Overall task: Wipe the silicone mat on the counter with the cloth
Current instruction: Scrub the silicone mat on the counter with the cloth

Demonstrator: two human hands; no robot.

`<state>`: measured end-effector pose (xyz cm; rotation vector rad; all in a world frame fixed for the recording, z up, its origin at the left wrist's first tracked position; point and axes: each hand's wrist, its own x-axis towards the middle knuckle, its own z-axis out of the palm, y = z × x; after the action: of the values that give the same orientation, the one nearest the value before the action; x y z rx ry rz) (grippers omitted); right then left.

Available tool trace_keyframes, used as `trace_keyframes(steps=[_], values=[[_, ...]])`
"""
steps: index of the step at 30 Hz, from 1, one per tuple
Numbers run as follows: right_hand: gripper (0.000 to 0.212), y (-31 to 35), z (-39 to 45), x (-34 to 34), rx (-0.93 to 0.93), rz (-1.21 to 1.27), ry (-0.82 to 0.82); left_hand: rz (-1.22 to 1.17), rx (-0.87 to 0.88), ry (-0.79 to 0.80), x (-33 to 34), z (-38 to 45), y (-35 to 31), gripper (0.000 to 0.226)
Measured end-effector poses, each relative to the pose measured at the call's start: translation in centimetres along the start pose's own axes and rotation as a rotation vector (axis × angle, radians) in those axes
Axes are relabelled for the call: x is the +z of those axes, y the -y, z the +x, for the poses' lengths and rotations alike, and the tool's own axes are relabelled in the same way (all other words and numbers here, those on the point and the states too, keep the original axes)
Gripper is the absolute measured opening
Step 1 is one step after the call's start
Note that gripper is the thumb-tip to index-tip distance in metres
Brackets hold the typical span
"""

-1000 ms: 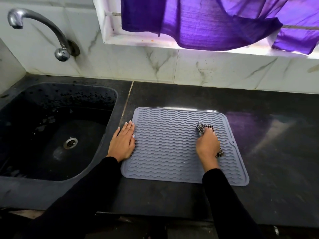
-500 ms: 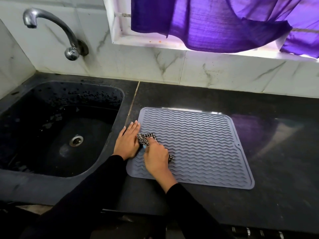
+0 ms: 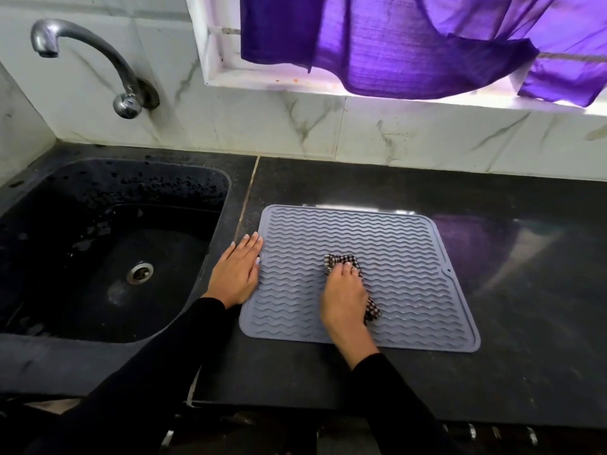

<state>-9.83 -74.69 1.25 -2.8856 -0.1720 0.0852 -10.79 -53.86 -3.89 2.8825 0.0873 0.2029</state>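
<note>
The right hand (image 3: 345,298) is clenching a crumpled black-and-white checked cloth (image 3: 341,261) against the middle of the grey wavy-ribbed silicone mat (image 3: 404,267) lying on the dark stone counter (image 3: 525,323). The left hand (image 3: 237,274) is lying flat, fingers released, pinning the mat's left edge beside the black sink (image 3: 49,359). Should that hand lift, the mat may be sliding or buckling.

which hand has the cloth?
The right hand, mid-mat, pressing the checked cloth onto the grey mat. The left hand lies flat and empty at the mat's left edge, beside the sink.

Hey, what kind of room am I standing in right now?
Most likely a home kitchen: a dark sink with a wall-mounted metal tap, a black stone counter, and a ribbed silicone mat lying on it.
</note>
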Motion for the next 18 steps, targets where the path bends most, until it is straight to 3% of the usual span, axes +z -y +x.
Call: trace_keyframes(steps=[9, 15, 18], values=[[0.046, 6.2, -1.8, 1.3, -0.355, 0.131, 0.121, -0.052, -0.002, -0.031, 0.0, -0.1, 0.1, 0.075], [0.023, 4.2, 0.9, -2.0, -0.124, 0.615, 0.173, -0.124, -0.007, -0.044, -0.2, -0.3, 0.3, 0.076], [0.028, 2.9, 1.3, -3.5, -0.090, 0.402, 0.041, -0.134, -0.009, -0.014, -0.4, -0.2, 0.5, 0.079]])
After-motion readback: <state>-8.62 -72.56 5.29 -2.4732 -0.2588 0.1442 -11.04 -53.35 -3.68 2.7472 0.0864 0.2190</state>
